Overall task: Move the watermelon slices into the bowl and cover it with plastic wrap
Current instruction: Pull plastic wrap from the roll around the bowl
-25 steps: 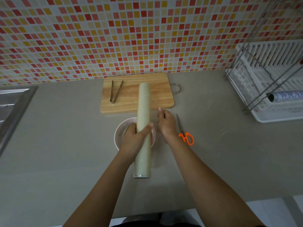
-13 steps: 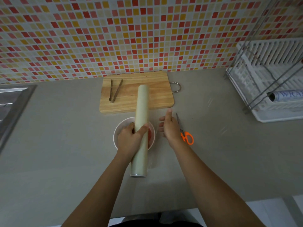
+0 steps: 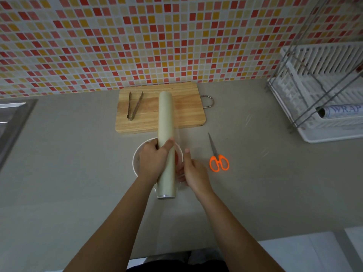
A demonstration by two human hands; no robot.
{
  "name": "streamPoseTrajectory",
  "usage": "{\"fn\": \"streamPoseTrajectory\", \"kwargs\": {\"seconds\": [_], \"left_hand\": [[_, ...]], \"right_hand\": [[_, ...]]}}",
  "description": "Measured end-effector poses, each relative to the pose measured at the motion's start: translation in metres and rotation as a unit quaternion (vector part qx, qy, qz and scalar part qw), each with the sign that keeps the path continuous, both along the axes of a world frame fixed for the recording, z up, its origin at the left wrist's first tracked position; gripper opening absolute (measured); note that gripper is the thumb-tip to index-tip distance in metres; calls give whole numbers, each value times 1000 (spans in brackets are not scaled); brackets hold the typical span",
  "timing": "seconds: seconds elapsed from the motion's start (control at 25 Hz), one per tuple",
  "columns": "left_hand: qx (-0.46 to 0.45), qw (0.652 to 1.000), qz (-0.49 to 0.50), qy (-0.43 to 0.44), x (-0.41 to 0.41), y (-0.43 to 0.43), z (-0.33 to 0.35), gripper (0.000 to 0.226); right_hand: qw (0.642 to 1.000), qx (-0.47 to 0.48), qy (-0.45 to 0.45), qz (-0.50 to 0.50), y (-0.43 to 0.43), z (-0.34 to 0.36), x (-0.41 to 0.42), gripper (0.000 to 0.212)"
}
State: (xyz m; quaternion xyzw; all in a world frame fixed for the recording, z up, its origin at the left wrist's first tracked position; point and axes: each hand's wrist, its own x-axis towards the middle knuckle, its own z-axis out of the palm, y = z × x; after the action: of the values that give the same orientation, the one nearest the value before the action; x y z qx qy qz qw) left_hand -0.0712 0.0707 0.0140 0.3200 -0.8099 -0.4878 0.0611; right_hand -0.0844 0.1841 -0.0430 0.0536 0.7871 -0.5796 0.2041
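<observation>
Grey counter: wooden cutting board at back edge against the tiled wall, white bowl just in front of it, orange-handled scissors right of bowl, apart from it, white dish rack far right, sink set in at left

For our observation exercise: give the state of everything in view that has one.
Cream plastic-wrap roll: gripped by left hand.
White round bowl: beneath that roll, red contents.
Right hand: at loose film, grip unclear.
Metal tongs: open, on wooden board.
Orange-handled scissors: shut, on counter.
</observation>
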Motion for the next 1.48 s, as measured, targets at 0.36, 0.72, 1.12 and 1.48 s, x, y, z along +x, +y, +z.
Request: {"fn": "streamPoseTrajectory", "kwargs": {"seconds": [0.36,0.72,1.12,1.48], "left_hand": [[49,998,-13,-29,-8,2,11,40],[2,999,-35,-25,7,8,-10,41],[1,999,-34,6,19,17,-8,28],[39,998,-49,10,24,18,-6,20]], "right_hand": [[991,20,124,-39,8,-15,0,49],[995,-62,-52,-56,-3,-19,-30,78],[995,27,48,-88,-13,-28,-48,53],[993,-77,-89,21,-25,-3,-80,64]]}}
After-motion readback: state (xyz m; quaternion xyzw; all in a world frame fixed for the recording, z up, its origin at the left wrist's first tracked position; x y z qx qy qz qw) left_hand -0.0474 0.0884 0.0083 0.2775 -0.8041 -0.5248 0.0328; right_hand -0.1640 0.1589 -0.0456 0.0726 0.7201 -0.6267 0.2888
